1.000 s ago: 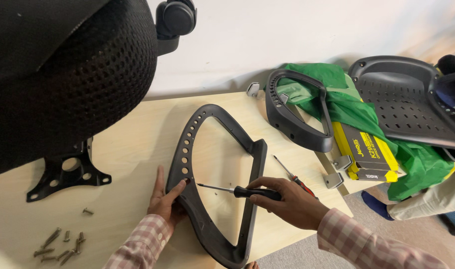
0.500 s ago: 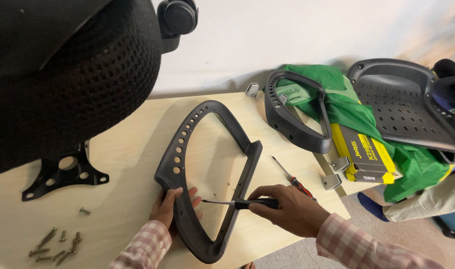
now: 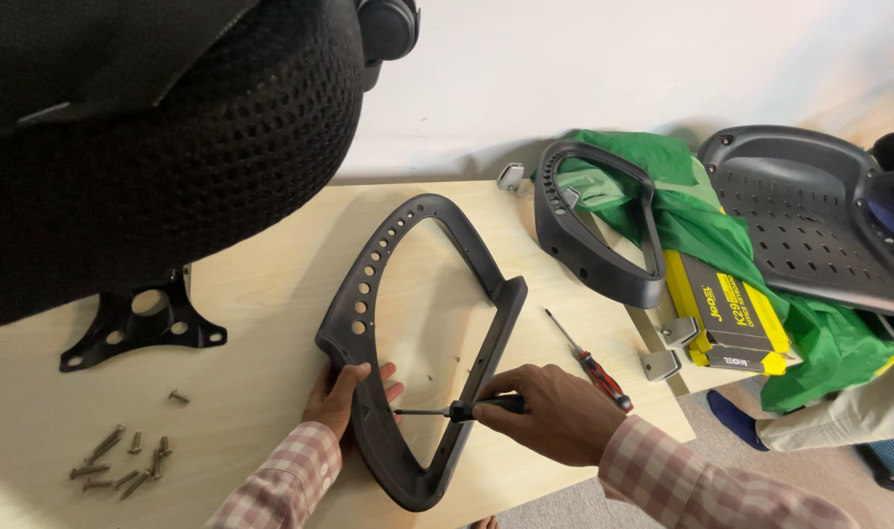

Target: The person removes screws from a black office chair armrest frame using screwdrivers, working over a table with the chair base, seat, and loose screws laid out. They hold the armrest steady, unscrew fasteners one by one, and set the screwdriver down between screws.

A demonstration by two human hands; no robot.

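head view: a dark grey chair armrest frame (image 3: 423,333) lies flat on the pale wooden worktop (image 3: 261,294), near its front edge. the left hand (image 3: 344,397) grips the frame's perforated left side, fingers curled around it and thumb on top. the right hand (image 3: 555,411) is closed around the black handle of a screwdriver (image 3: 457,410), whose shaft lies level and points left, tip at the inner face of the frame's left side. a red-handled screwdriver (image 3: 589,362) lies just right of the frame. loose screws (image 3: 119,460) sit at the worktop's left front. a second armrest frame (image 3: 594,230) rests on green cloth (image 3: 731,245) beyond. a black mesh chair back (image 3: 153,147) fills the upper left.
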